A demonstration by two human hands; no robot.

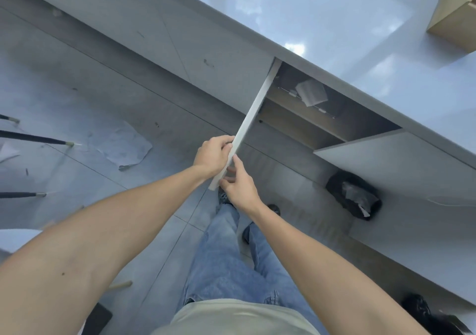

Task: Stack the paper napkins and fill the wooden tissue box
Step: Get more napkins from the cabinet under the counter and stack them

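Observation:
I look down at a grey counter cabinet with its doors swung open. My left hand (pixel 212 155) and my right hand (pixel 238 184) both grip the outer edge of the left cabinet door (pixel 253 109), which stands edge-on to me. Inside the cabinet (pixel 304 123) a pack of white paper napkins (pixel 311 92) lies on a wooden shelf beside a clear container. A wooden tissue box (pixel 454 22) stands on the glossy countertop (pixel 322 20) at the far right, partly cut off by the frame.
The right cabinet door (pixel 401 164) hangs open to the right. A black bin bag with crumpled paper (pixel 356 198) sits on the floor under it. Crumpled paper (pixel 121 144) and black chair legs (pixel 33 138) are on the tiled floor at left.

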